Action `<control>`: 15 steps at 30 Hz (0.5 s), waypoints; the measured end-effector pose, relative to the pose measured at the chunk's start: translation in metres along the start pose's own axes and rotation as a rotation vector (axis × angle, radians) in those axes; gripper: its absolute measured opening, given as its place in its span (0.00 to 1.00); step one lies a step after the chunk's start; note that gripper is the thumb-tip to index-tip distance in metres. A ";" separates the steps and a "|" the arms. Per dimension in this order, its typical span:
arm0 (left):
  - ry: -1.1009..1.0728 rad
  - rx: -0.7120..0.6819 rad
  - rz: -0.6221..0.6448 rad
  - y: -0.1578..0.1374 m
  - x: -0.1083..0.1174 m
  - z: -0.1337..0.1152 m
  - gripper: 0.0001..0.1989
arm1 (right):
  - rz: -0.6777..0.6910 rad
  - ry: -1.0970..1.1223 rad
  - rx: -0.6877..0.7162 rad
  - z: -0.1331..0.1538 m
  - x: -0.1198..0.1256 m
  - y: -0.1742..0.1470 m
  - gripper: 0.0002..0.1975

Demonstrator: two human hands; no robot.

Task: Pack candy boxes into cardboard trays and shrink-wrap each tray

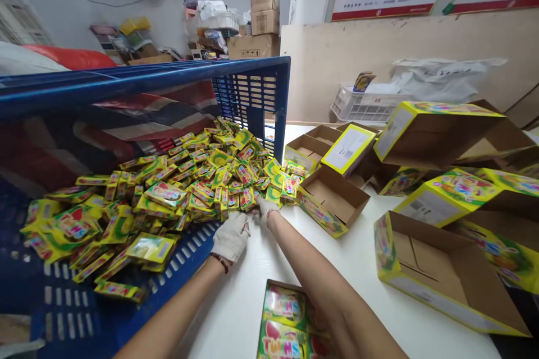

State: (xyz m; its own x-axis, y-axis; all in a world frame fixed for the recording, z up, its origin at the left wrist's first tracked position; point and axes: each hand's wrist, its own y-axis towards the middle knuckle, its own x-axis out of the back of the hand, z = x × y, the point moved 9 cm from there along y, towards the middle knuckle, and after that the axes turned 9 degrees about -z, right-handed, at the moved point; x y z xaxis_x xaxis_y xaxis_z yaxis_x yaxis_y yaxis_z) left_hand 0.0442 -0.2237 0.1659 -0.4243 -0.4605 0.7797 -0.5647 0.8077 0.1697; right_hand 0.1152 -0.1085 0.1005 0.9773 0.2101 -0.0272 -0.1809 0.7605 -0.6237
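Observation:
Small yellow-green candy boxes [206,174] lie in a heap spilling from a tipped blue plastic crate [145,87] onto the white table [248,297]. At the heap's front edge is my left hand [231,236], in a white knitted glove, its fingers curled inward; whatever they hold is hidden. Just right of it my right hand [266,211], also gloved, touches the nearest boxes with bent fingers, and its grip is partly hidden. Below my right forearm sits a display carton [266,297] with larger printed "TWINS" packs in it, partly covered by the arm.
Open cardboard display cartons [334,196] stand right of the heap, and more cartons [438,269] are stacked at the right edge. Behind them are a white basket [364,104] and a plastic bag [442,78]. The crate's rim rises along the left.

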 end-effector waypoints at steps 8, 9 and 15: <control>-0.526 0.620 -0.178 0.020 -0.035 0.035 0.16 | 0.017 0.007 -0.036 -0.019 0.016 -0.020 0.10; -0.589 0.670 -0.183 0.018 -0.042 0.036 0.16 | 0.042 0.003 -0.033 -0.023 0.025 -0.025 0.10; -0.926 0.936 -0.057 -0.017 -0.075 0.043 0.10 | 0.209 -0.126 -0.013 -0.036 0.087 -0.047 0.06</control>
State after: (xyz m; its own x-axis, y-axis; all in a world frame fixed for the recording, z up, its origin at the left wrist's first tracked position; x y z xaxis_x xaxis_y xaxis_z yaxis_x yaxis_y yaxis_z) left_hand 0.0558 -0.2186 0.0785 -0.4971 -0.8674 0.0233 -0.7123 0.3925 -0.5819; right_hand 0.2129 -0.1482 0.0992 0.8972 0.4375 -0.0600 -0.3756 0.6846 -0.6247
